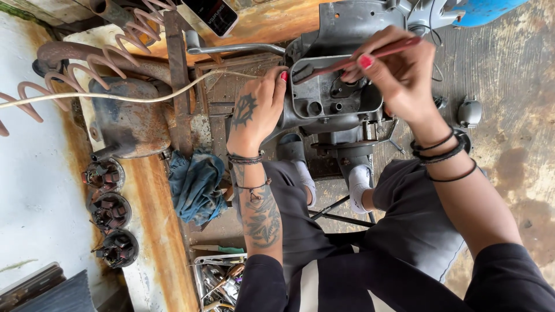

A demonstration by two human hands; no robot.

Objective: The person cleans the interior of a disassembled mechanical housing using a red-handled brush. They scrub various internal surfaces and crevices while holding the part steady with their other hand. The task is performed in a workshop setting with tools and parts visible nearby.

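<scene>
Flanking a stained concrete floor (pixel 520 144), rusty workbench (pixel 156 231) holds rag (pixel 196 188).

3 coils (pixel 110 211) left of rag (pixel 196 186); housing (pixel 335 92) right of rag

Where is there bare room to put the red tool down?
Bare floor lies right of the right hand, past the small grey part. A rusty bench strip is free between the three coil parts and blue rag. Crowded: around the grey housing and the left hand.
</scene>
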